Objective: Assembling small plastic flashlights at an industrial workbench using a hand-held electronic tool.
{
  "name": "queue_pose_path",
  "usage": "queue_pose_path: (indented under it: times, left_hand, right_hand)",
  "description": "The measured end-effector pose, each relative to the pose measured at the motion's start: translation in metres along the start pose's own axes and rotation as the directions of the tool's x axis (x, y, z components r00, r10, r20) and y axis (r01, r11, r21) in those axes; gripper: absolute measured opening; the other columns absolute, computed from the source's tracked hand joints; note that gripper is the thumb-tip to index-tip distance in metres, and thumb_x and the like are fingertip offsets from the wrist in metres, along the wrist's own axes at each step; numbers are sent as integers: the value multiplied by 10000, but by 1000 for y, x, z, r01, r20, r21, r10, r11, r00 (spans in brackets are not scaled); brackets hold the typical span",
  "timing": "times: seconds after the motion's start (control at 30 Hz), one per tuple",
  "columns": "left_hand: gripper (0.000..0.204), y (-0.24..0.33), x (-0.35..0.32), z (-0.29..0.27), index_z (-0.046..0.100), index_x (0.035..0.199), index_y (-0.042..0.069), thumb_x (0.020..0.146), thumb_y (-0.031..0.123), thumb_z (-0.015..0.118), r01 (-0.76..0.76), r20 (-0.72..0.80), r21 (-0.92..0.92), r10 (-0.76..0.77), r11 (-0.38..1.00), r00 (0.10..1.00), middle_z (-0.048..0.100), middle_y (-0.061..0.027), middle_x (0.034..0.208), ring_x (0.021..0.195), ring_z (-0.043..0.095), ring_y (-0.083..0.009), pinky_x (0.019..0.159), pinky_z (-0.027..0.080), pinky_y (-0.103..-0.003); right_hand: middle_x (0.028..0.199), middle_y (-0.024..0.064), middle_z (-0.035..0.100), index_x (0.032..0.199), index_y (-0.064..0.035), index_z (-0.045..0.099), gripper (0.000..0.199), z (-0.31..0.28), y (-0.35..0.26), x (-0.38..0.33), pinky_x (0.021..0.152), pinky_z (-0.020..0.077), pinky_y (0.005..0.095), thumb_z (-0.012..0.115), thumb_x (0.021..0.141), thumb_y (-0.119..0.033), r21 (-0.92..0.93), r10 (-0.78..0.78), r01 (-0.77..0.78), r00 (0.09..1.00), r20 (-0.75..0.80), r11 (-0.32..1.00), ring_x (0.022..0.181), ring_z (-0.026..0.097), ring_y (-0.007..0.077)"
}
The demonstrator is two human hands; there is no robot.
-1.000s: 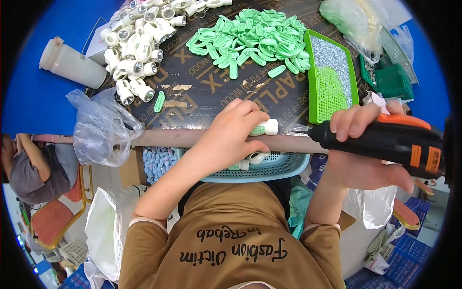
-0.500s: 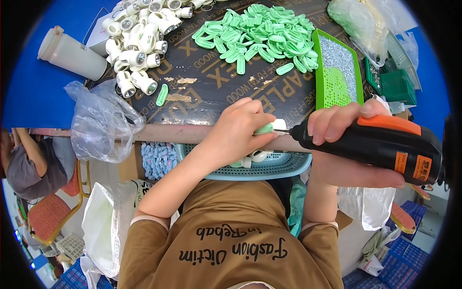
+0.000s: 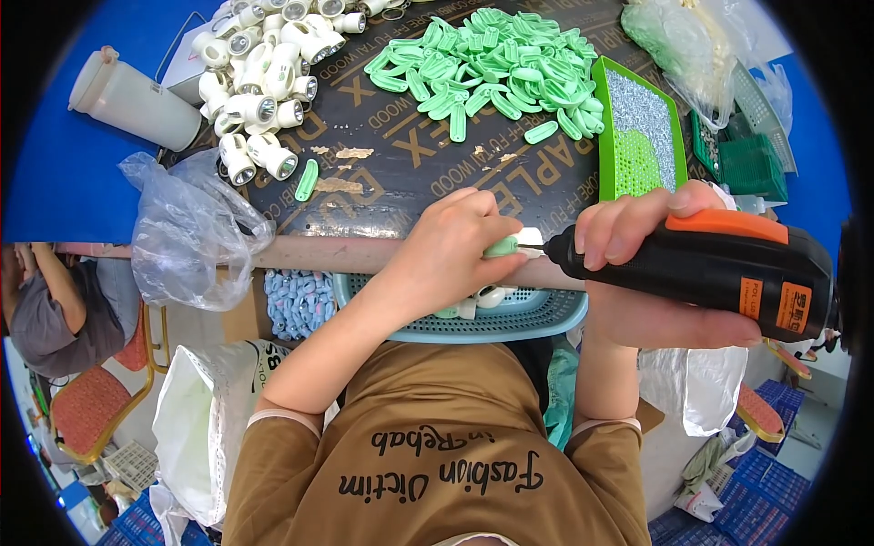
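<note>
My left hand (image 3: 455, 244) is closed on a small flashlight with a green piece (image 3: 500, 247) pinched between thumb and fingers. Part of its white body (image 3: 530, 238) shows past the fingertips; the rest is hidden. In my right hand (image 3: 628, 238) is a black and orange electric screwdriver (image 3: 701, 275), lying level with its bit pointing left. The bit reaches the end of the green piece; whether a screw sits there is too small to tell. Both hands are over the table's near edge, above a blue-grey basket (image 3: 569, 320) that holds white and green parts.
Green oval pieces (image 3: 492, 68) are heaped at the far middle, white flashlights (image 3: 259, 109) at far left. A green tray (image 3: 602, 136) of small silvery screws stands right. One loose green piece (image 3: 308, 180), a plastic bag (image 3: 187, 227) and a white jug (image 3: 137, 105) are left. Another person (image 3: 68, 309) sits far left.
The screwdriver and my right hand have shifted very slightly to the left and away from me. My left hand keeps its hold in nearly the same place.
</note>
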State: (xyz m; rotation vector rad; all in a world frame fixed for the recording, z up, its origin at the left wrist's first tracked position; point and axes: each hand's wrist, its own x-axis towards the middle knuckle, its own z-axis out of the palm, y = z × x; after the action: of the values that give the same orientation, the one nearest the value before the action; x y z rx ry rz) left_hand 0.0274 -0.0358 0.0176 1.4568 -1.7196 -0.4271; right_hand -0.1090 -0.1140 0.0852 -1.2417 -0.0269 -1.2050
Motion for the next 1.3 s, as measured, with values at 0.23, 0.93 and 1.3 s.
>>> queue_pose_path:
  times: [0.23,0.93,1.3]
  left_hand:
    - [257,0,0,-1,655,880,52,660,169,715,14,19,16,-15,1000,1000,498,-68,675,664,515,-234,584,419,-338]
    - [260,-2,-2,1,650,847,24,683,221,689,57,33,-31,-56,998,998,496,-114,713,745,538,-288,657,443,-384]
    - [277,-6,-2,5,641,865,48,646,194,726,-29,-55,-24,28,999,998,478,-87,678,651,531,-267,560,424,-360]
  right_hand:
    - [595,74,489,1026,-42,415,932,0,2,1,444,404,289,420,586,-864,-9,-8,9,999,33,1000,446,463,173]
    - [581,54,488,920,-73,444,863,1,8,-3,428,409,303,408,582,-866,-72,-34,41,995,97,997,412,452,168]
    - [602,52,485,992,-78,475,870,1,6,-5,445,405,294,435,587,-847,-134,-11,21,997,75,991,444,460,168]
